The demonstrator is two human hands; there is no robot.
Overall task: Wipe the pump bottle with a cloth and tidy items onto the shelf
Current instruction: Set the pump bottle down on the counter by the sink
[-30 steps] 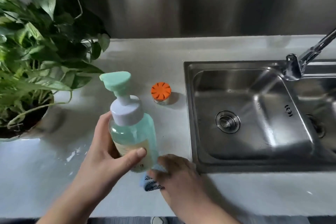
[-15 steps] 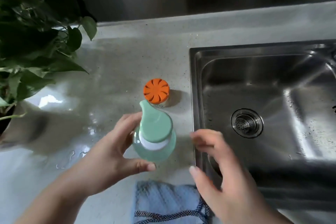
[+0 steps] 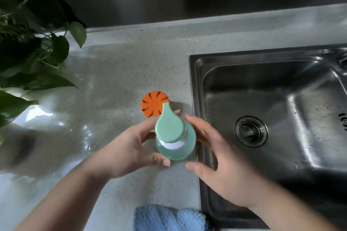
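Speckled grey countertop (image 3: 116, 73) fills my head view beside a steel sink (image 3: 262, 99). My left hand (image 3: 129, 148) clasps the pump bottle (image 3: 175, 137) upright; my right hand (image 3: 223, 163) spreads apart just beside it. Blue cloth (image 3: 169, 218) lies nearer me.

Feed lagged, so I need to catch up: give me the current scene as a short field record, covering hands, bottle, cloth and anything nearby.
left hand: gripping the pump bottle
right hand: open, fingers beside the bottle, contact unclear
pump bottle: upright, seen from above, by the sink edge
cloth: blue, lying on the counter, not held
orange-lidded jar: behind the bottle
plant: far left
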